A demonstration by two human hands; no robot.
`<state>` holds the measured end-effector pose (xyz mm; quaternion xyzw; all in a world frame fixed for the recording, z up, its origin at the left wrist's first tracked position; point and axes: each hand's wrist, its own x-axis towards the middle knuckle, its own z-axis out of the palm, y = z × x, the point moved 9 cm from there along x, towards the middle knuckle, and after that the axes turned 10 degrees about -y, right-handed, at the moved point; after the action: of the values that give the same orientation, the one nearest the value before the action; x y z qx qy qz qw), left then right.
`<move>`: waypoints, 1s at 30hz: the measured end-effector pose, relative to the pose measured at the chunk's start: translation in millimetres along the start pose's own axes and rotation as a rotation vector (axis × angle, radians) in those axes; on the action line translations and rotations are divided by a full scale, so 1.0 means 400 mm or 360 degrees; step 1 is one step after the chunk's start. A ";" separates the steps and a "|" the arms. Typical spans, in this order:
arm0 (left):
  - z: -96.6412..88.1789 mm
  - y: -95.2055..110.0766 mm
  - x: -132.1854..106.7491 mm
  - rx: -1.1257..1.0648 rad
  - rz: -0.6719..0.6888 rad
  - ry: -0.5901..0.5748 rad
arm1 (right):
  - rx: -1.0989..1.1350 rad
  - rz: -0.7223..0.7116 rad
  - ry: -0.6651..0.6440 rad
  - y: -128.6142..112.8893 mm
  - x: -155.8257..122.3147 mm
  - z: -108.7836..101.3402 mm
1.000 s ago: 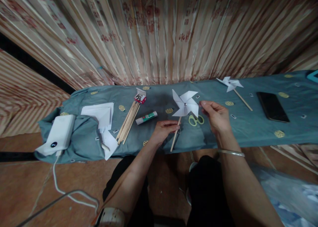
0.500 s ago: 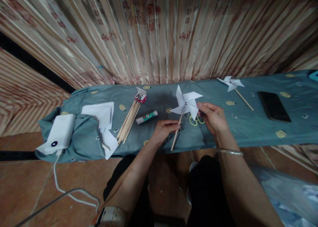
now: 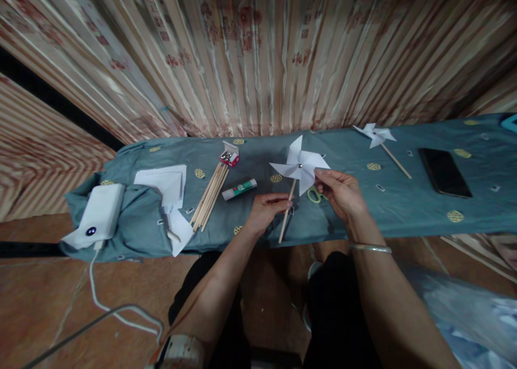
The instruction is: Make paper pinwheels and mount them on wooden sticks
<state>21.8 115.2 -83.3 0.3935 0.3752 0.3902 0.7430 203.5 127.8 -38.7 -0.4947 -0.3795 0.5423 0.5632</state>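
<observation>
A white paper pinwheel (image 3: 299, 166) on a thin wooden stick (image 3: 285, 218) is held upright over the blue-covered table (image 3: 404, 207). My left hand (image 3: 266, 208) is closed around the stick below the wheel. My right hand (image 3: 339, 191) pinches the lower right blade of the wheel between thumb and fingers. Yellow-handled scissors (image 3: 314, 195) lie on the cloth just behind the wheel, partly hidden by my right hand.
A second pinwheel (image 3: 377, 137) and a black phone (image 3: 444, 172) lie to the right. Left of my hands are a glue stick (image 3: 239, 189), a bundle of wooden sticks (image 3: 209, 196), a small red box of pins (image 3: 228, 157), white paper sheets (image 3: 163, 183) and a white power bank (image 3: 99, 215) with cable.
The pinwheel's blades have turned round the pin. My right hand has come in leftward and taken hold of a blade. My left hand kept its grip on the stick.
</observation>
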 end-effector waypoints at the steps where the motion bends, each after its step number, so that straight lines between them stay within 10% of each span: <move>1: 0.001 0.000 0.000 -0.0003 0.0004 -0.0001 | 0.0003 0.0008 -0.0004 0.002 -0.001 0.002; 19: -0.010 0.013 -0.005 0.0003 0.0088 0.0049 | -0.0136 0.0069 -0.0252 -0.022 -0.039 0.033; 25: 0.002 -0.005 -0.008 0.0037 -0.0035 -0.0057 | -0.0103 -0.0335 0.0252 -0.070 -0.022 -0.104; 30: 0.020 -0.015 -0.006 0.0064 -0.0083 -0.0170 | -0.0084 -0.0214 0.0256 -0.032 0.005 -0.103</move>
<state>29.5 108.3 -84.6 0.4186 0.3528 0.3415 0.7639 246.2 124.7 -35.8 -0.5247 -0.3796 0.4517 0.6136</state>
